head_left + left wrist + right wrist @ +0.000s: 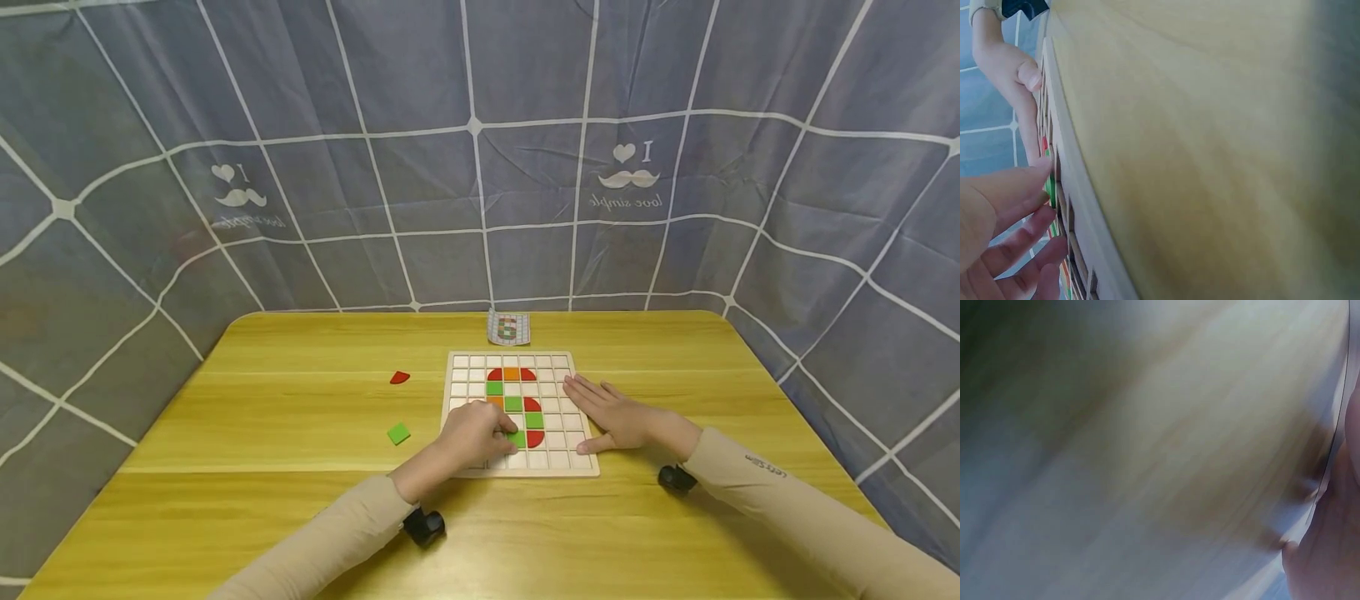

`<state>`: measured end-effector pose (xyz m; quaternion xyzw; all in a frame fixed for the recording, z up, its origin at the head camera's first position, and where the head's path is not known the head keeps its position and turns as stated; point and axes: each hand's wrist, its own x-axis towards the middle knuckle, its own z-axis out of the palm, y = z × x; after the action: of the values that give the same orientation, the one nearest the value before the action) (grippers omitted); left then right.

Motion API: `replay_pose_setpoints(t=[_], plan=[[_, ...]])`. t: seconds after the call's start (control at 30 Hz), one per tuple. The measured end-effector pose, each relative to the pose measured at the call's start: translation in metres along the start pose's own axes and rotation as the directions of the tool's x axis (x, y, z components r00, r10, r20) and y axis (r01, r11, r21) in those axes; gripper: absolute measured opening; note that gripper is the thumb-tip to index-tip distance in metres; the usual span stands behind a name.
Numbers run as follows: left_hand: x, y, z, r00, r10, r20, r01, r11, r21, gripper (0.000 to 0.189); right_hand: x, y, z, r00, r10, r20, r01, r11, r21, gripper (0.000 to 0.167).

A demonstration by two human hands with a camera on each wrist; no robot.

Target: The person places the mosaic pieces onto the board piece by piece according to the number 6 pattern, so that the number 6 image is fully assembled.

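A pale wooden grid board [551, 462] lies on the table, its squares partly filled with coloured tiles. My left hand [474, 435] reaches over its lower left part. Thumb and forefinger pinch a green square tile [517, 439] beside a red quarter-round tile [535, 438]; the left wrist view shows the green edge between the fingertips. Higher up sit an orange tile [512, 374], more red quarter-rounds and green squares. On the board's right edge rests my right hand [618, 418], fingers straight. The left hand hides some squares beneath it.
Left of the board lie a loose red quarter-round piece [400, 377] and a loose green square [399, 433]. Behind the board is a small printed pattern card [508, 328]. A grey checked curtain [420, 183] surrounds the wooden table [300, 417] at the back and sides.
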<state>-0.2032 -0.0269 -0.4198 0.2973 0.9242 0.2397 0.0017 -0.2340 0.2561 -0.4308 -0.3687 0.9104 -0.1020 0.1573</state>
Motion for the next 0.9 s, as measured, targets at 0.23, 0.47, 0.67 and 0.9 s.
replay_pose_setpoints(t=[0.23,0.47,0.67,0.9], plan=[[-0.003,-0.007,-0.008,1.000,-0.020,-0.004,0.020,0.997,-0.070,0.019,0.000,0.003,0.002,1.000,-0.005,0.002,0.005,1.000,-0.002,0.099],[-0.006,-0.020,-0.025,0.991,-0.072,-0.117,0.060,0.993,-0.098,0.017,0.001,0.004,0.002,1.000,0.004,0.007,-0.004,1.000,-0.007,0.099],[-0.011,-0.039,-0.043,0.973,-0.129,-0.190,0.117,0.990,-0.076,0.025,0.001,0.003,0.001,1.000,0.007,0.013,-0.007,1.000,0.002,0.100],[-0.021,-0.069,-0.058,0.944,-0.181,-0.277,0.179,0.983,-0.032,0.029,0.001,0.001,0.000,1.000,0.012,0.017,-0.012,1.000,0.012,0.100]])
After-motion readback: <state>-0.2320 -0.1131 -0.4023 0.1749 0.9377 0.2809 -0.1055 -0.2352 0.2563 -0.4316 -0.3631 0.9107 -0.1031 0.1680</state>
